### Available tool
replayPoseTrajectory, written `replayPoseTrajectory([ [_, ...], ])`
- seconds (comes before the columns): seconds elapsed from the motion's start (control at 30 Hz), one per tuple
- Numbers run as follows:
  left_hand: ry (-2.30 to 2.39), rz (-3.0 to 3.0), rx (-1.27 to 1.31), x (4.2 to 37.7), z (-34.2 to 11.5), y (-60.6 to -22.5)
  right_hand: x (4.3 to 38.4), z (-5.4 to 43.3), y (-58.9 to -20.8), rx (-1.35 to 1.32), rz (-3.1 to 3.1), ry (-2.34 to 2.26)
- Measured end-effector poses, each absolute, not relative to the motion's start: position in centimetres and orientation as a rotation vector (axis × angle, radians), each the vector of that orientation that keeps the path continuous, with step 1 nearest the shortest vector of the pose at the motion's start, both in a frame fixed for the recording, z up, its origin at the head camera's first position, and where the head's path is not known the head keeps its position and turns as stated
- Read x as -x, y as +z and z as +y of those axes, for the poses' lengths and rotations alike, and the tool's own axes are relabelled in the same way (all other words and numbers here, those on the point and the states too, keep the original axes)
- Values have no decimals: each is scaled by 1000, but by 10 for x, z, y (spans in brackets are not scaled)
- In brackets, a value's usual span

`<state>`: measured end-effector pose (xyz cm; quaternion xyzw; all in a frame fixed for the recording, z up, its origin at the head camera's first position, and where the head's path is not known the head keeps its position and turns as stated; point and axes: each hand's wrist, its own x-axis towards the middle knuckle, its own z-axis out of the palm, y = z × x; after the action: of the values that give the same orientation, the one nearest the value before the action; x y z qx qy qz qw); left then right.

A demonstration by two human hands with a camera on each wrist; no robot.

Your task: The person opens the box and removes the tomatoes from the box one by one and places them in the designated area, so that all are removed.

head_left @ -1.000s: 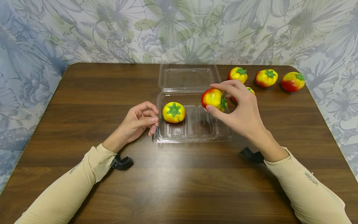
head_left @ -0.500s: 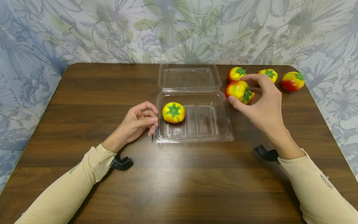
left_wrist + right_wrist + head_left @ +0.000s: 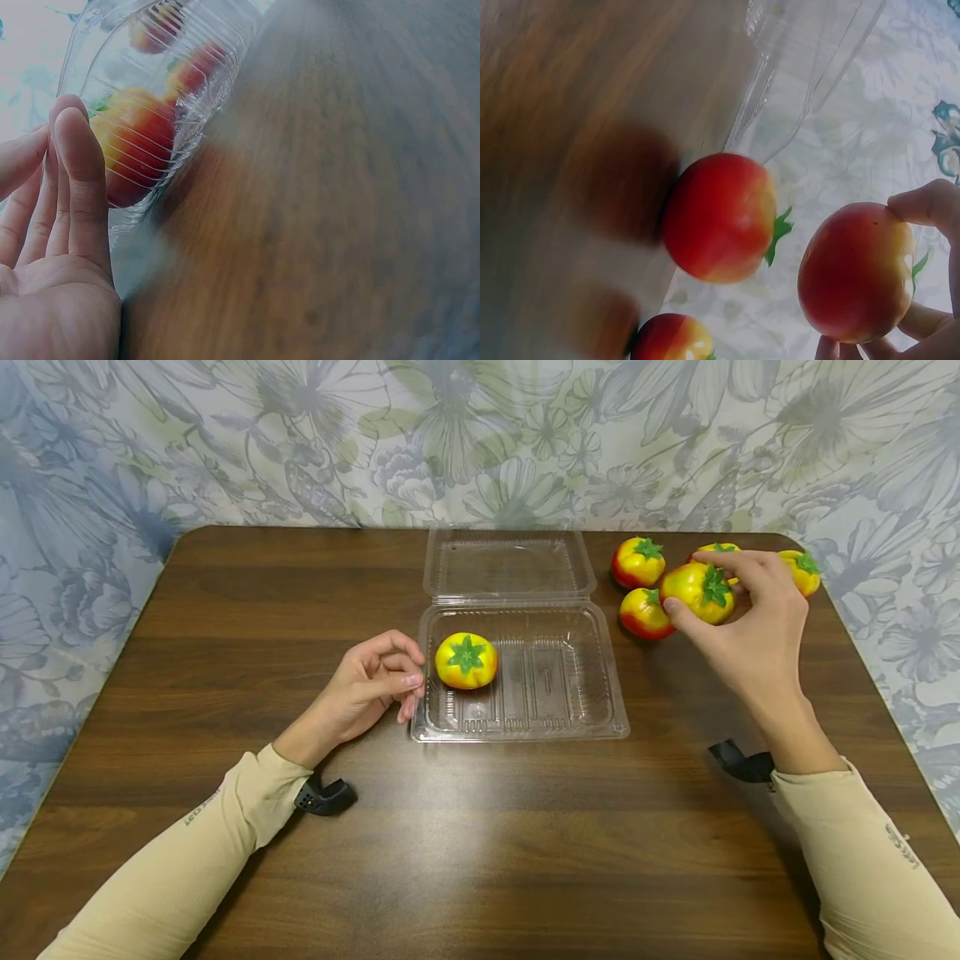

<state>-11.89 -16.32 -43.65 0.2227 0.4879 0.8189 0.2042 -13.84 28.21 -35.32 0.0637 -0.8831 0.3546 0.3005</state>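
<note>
My right hand [image 3: 757, 622] holds a red-and-yellow tomato [image 3: 690, 593] with a green star-shaped top between thumb and fingers. In the right wrist view this held tomato [image 3: 855, 274] is raised, apart from another tomato [image 3: 720, 217] on the table. At the left rim of a clear plastic clamshell container [image 3: 555, 731], my left hand [image 3: 367, 685] pinches the edge with thumb and fingertips. One tomato [image 3: 467, 662] sits in the container's left part, green top up. Through the clear wall, the left wrist view shows that tomato [image 3: 139, 150] close to the fingers.
The container's lid [image 3: 510, 568] lies folded back toward the patterned wall covering [image 3: 480, 443]. Right of the container stand a back tomato [image 3: 636, 564] and a nearer tomato [image 3: 643, 614]. Behind the right hand, another tomato [image 3: 716, 548] and a far-right tomato [image 3: 804, 578] are partly hidden.
My right hand has carried the tomato rightward, from over the container's right part to over the tomatoes on the table. The left hand has stayed at the container's rim.
</note>
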Motion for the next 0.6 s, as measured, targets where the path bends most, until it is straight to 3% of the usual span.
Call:
replayPoseTrajectory([
  [0.6, 2287, 1352, -629, 119, -163, -436, 154, 316, -364, 43, -2392, 906],
])
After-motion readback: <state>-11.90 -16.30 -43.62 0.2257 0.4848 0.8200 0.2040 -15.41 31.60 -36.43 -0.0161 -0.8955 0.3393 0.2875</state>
